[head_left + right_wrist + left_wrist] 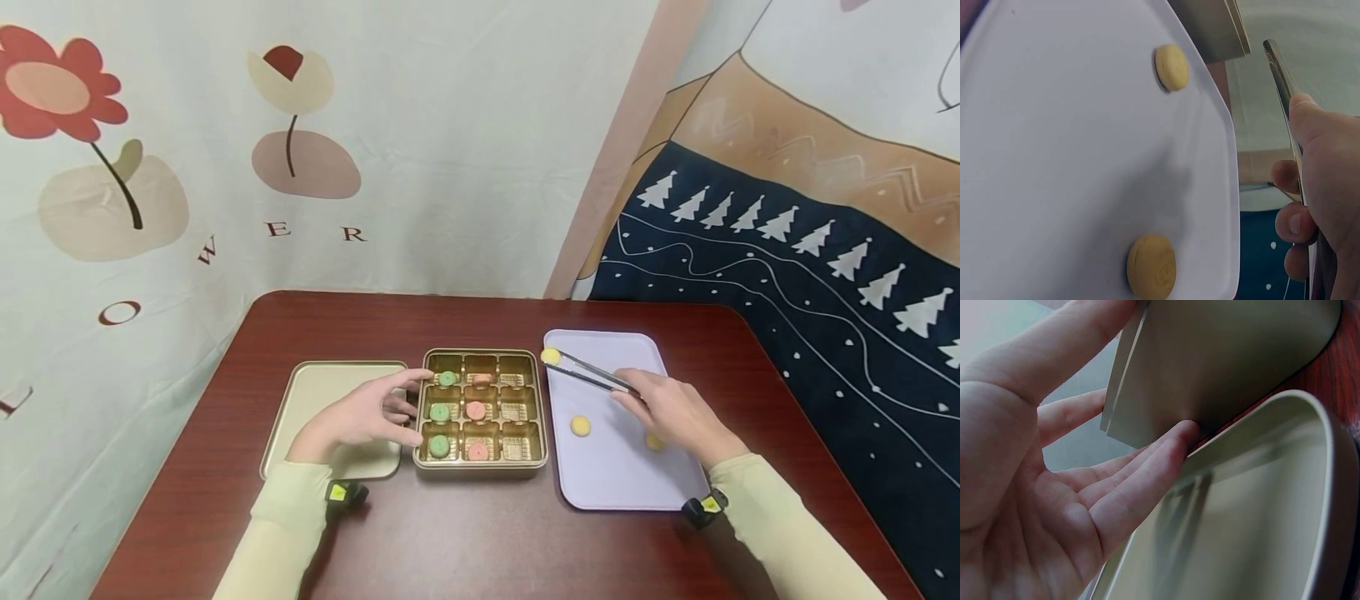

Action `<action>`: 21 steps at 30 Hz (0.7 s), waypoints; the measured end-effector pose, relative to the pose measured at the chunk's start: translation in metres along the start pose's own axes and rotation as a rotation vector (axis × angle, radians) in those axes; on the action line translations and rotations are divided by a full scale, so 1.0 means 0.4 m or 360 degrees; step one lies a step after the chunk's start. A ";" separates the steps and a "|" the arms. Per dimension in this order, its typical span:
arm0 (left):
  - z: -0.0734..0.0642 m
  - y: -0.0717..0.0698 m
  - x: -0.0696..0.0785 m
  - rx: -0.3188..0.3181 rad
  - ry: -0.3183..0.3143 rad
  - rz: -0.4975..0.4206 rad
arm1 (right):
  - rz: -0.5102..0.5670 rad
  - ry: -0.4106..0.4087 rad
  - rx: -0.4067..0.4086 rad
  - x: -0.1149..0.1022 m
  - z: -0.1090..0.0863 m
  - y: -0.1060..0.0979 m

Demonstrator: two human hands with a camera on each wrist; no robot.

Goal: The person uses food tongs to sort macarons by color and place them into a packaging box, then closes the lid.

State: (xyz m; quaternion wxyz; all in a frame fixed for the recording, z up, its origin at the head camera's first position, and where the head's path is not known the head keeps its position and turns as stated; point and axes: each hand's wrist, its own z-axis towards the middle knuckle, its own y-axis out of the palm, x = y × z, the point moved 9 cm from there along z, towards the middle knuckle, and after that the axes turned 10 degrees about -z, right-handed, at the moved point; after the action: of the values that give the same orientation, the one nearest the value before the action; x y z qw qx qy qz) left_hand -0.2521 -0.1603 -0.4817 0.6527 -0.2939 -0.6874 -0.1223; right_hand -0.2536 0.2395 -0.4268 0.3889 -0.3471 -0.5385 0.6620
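My right hand [678,412] grips metal tongs [596,372] above the lavender tray [615,479]. At the tong tips is a yellow macaron-like cookie [551,356], raised over the tray's back left corner, close to the tin. Two similar yellow cookies, a nearer one [580,426] and another [655,441] partly under my right hand, lie on the tray. My left hand [360,417] rests its spread fingers against the left side of the gold sectioned tin [480,472]. Green cookies [439,412] fill the tin's left column, pink cookies [476,410] its middle one; the right column shows patterned bottoms.
A beige lid-like tray [322,392] lies left of the tin, partly beneath my left hand. Everything stands on a dark red wooden table [450,542]. Behind it hangs a printed cloth [465,167], with a navy patterned one [750,275] at the right.
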 end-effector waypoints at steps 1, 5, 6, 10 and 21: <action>0.000 0.000 0.000 0.0000 0.0001 0.0001 | 0.0001 -0.0016 0.0013 -0.006 -0.001 -0.002; 0.001 0.001 -0.001 0.0004 0.0003 0.0001 | -0.0003 -0.0047 0.0019 -0.024 -0.008 -0.004; 0.001 0.001 -0.001 0.0004 0.0004 0.0004 | -0.0005 -0.0050 0.0017 -0.027 -0.010 -0.003; 0.001 0.000 -0.004 0.0002 0.0009 0.0021 | -0.0006 -0.0089 0.0029 -0.046 -0.018 -0.006; 0.003 -0.002 -0.007 0.0003 0.0006 0.0013 | 0.0006 -0.0286 0.0143 -0.100 -0.050 -0.023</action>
State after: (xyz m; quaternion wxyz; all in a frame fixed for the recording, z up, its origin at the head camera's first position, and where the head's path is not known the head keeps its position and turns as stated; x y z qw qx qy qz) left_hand -0.2537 -0.1611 -0.4845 0.6548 -0.2958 -0.6852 -0.1196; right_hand -0.2163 0.2139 -0.4196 0.3528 -0.2695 -0.5403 0.7148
